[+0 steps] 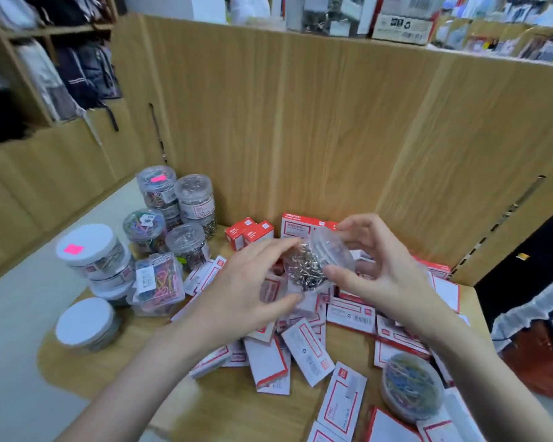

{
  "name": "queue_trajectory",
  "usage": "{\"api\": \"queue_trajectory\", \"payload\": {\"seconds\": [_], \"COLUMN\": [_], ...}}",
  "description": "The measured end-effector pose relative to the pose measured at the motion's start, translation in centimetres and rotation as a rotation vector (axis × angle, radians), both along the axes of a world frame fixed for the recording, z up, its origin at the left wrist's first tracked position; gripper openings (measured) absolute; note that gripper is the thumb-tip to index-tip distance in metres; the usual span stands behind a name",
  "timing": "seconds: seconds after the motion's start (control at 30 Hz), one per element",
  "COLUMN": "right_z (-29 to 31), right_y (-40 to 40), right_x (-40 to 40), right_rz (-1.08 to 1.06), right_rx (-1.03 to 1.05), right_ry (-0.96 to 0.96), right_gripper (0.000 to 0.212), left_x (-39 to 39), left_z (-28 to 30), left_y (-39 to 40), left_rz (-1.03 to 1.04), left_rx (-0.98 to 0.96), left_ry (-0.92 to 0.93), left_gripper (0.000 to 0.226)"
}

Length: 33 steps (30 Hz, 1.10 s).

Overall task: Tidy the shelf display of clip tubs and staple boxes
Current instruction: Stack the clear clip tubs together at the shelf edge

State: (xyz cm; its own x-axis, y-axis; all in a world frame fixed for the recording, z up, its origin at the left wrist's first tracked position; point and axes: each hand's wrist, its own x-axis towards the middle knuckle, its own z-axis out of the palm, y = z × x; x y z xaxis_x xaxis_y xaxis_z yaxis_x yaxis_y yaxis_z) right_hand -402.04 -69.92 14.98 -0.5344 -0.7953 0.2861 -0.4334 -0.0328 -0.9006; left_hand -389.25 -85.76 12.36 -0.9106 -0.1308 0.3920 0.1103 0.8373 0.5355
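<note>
A clear round tub of silver clips point(313, 266) is held tilted above the shelf, its lid facing up and right. My left hand point(246, 291) grips its lower left side with thumb and fingers. My right hand point(380, 266) holds its lid end, thumb below and fingers over the top. Under them, several red-and-white staple boxes point(304, 349) lie scattered flat on the wooden shelf point(115, 362). Stacked clip tubs point(193, 199) stand at the back left. Another tub of coloured clips point(412, 386) sits among the boxes at the front right.
Two white-lidded tubs point(87, 323) and a square box of coloured clips point(158, 285) stand at the left. Upright staple boxes point(249, 232) line the wooden back panel point(300, 122). Bags hang on shelving at the far left. A dark gap lies right of the shelf.
</note>
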Motion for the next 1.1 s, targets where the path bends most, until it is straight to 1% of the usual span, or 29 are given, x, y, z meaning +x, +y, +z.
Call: {"api": "queue_trajectory", "payload": {"seconds": [0.07, 0.17, 0.23, 0.3, 0.37, 0.5, 0.63, 0.67, 0.7, 0.77, 0.83, 0.9, 0.97, 1.1], "right_z": [0.7, 1.6, 1.5, 0.9, 0.0, -2.4, -3.2, -3.3, -3.5, -3.7, -3.7, -3.7, -4.0, -4.6], "right_y": [-2.6, -7.2, -10.9, -14.5, -17.6, -20.7, -19.9, -19.5, -19.1, -18.6, -18.7, -19.2, -19.6, -19.9], "right_x": [0.0, -0.1, 0.1, 0.7, 1.6, 2.7, 2.5, 2.2, 2.0, 1.9, 1.7, 1.6, 1.6, 1.5], "right_rz": [0.012, 0.028, 0.016, 0.015, 0.040, 0.073, 0.060, 0.066, 0.091, 0.154, 0.131, 0.089, 0.080, 0.065], "right_rx": [-0.027, -0.023, 0.009, 0.041, 0.083, 0.168, 0.110, 0.118, 0.149, 0.231, 0.282, 0.251, 0.212, 0.174], "right_ry": [0.009, 0.062, 0.117, 0.175, 0.233, 0.474, 0.443, 0.473, 0.541, 0.749, 0.949, 1.091, 1.138, 1.144], "right_gripper": [0.040, 0.042, 0.039, 0.037, 0.039, 0.040, 0.043, 0.047, 0.054, 0.070, 0.079, 0.084, 0.088, 0.089], "left_x": [1.5, 4.5, 6.4, 7.8, 8.6, 9.4, 9.4, 9.4, 9.4, 9.3, 9.1, 9.1, 9.1, 9.4], "left_z": [0.4, 0.6, 0.0, -1.1, -2.1, -2.7, -2.7, -2.7, -2.8, -2.8, -2.9, -2.9, -2.8, -2.8], "left_y": [-1.4, -4.1, -5.6, -6.4, -6.7, -7.2, -7.9, -8.0, -8.1, -8.3, -8.3, -8.5, -8.7, -8.9], "left_rz": [0.103, 0.277, 0.385, 0.443, 0.444, 0.418, 0.400, 0.398, 0.403, 0.408, 0.393, 0.383, 0.376, 0.363], "left_rx": [-0.035, -0.086, -0.152, -0.203, -0.225, -0.210, -0.191, -0.189, -0.190, -0.198, -0.218, -0.221, -0.202, -0.188], "left_ry": [0.041, 0.067, 0.032, -0.041, -0.109, -0.138, -0.102, -0.086, -0.076, -0.078, -0.102, -0.111, -0.107, -0.105], "left_gripper": [0.051, 0.037, 0.036, 0.036, 0.034, 0.029, 0.028, 0.027, 0.026, 0.026, 0.026, 0.027, 0.029, 0.029]}}
